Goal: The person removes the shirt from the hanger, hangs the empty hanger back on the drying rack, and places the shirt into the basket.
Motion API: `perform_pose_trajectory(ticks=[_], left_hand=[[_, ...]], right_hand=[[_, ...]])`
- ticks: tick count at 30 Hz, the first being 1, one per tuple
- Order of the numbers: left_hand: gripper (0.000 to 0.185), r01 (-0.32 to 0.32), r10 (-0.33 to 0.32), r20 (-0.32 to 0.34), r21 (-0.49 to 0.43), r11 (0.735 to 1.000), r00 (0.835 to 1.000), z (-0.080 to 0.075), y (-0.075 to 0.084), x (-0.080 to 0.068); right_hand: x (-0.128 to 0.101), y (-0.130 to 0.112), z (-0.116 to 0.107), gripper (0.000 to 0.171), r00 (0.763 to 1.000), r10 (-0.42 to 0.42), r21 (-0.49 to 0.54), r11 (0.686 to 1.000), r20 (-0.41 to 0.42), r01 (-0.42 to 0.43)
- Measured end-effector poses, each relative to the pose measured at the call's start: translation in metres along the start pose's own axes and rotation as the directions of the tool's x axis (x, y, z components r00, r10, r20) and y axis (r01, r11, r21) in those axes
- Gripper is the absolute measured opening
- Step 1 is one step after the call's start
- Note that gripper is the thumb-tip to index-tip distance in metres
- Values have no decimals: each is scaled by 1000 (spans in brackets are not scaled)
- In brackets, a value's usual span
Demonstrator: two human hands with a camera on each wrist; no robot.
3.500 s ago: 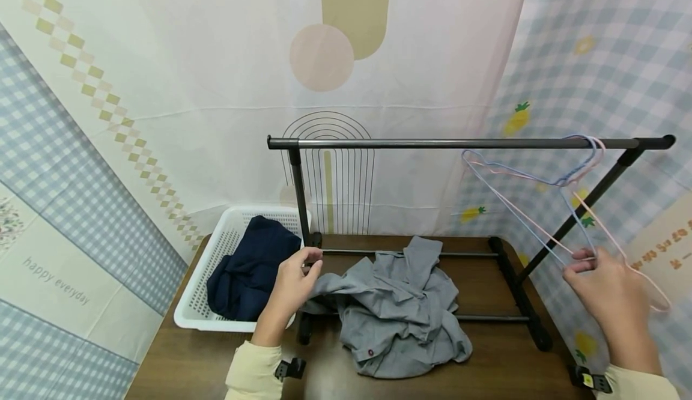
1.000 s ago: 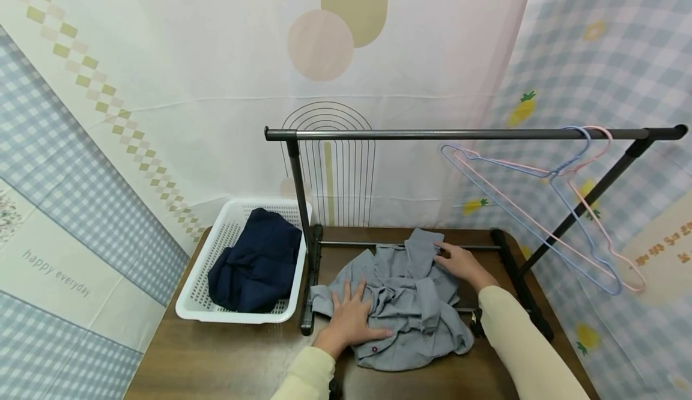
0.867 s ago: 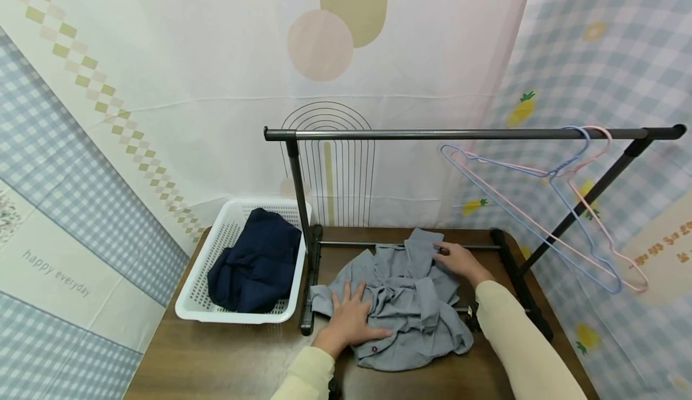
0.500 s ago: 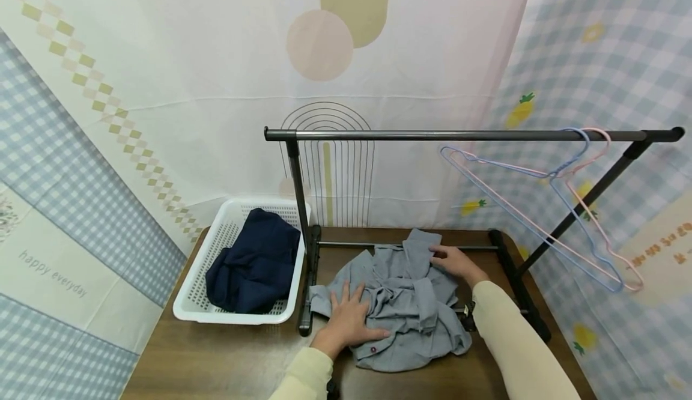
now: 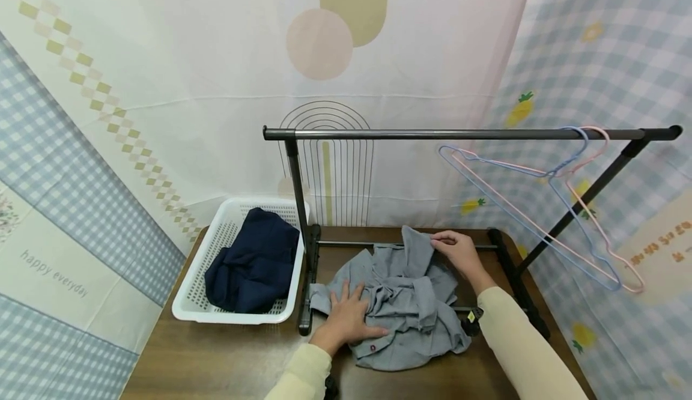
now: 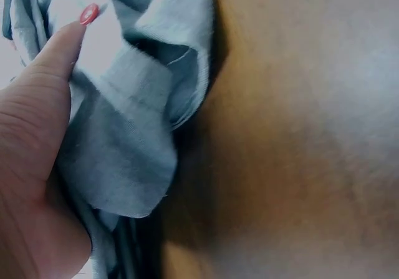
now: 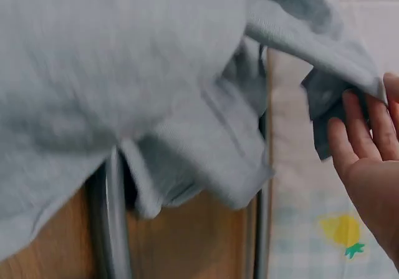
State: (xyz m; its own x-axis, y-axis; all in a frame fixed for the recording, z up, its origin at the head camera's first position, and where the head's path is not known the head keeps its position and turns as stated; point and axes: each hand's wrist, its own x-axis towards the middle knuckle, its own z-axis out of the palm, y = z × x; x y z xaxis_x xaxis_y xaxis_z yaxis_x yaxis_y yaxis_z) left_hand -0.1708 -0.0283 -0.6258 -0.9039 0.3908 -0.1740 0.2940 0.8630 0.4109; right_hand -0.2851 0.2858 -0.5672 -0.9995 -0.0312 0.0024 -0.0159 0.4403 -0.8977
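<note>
Head view: left hand [image 5: 348, 319] lies flat on the grey shirt [image 5: 402, 304]; right hand [image 5: 459, 253] pinches its far edge.

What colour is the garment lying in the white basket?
The garment in the white basket is dark navy blue, seen best in the head view.

Tight around the rack, open at the near edge

Bare table [image 5: 227, 358] in front gives free passage; rack base bars [image 5: 310, 280] fence the grey shirt [image 5: 402, 304], white basket [image 5: 238, 262] blocks left, two hangers [image 5: 546, 208] dangle across the right under the top rail [image 5: 459, 134].
</note>
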Motion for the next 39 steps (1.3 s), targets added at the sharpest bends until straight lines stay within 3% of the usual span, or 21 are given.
perform_pose_trajectory(ticks=[4,8,12,18,21,28,30,33,36,39], left_hand=[[95,5,-5,38,-20,1000,999,-10,-1,3],[88,4,-2,79,-20,1000,997,-20,-1,6],[83,-2,5,127,-23,1000,992,-28,-3,9],[91,-14,34,169,-118,993,985,-34,-10,10],[94,-27,59,163,-196,980,985,-36,-15,8],[94,-103,145,90,-361,927,985,-40,-30,9],[91,-110,139,43,-399,910,989,-42,-32,7],[90,-89,80,-40,-418,904,996,-41,-34,2],[92,-76,34,-116,-382,921,993,-40,-32,-2],[91,-90,33,-178,-320,943,983,-39,-28,-3]], right_hand=[[-9,-14,1,34,999,10,181,983,37,-16],[-22,-27,3,46,991,-19,267,964,130,-16],[-39,-38,5,46,976,-76,211,977,204,32],[-66,-44,8,35,941,-151,129,985,303,116],[-82,-43,13,26,926,-181,68,983,330,168],[-110,-26,35,11,926,-185,-184,949,330,255],[-113,-21,40,15,923,-186,-244,930,338,277],[-116,-14,48,29,915,-216,-363,868,342,340],[-118,-8,53,36,906,-279,-503,760,318,411],[-119,-5,57,42,896,-334,-602,664,293,444]])
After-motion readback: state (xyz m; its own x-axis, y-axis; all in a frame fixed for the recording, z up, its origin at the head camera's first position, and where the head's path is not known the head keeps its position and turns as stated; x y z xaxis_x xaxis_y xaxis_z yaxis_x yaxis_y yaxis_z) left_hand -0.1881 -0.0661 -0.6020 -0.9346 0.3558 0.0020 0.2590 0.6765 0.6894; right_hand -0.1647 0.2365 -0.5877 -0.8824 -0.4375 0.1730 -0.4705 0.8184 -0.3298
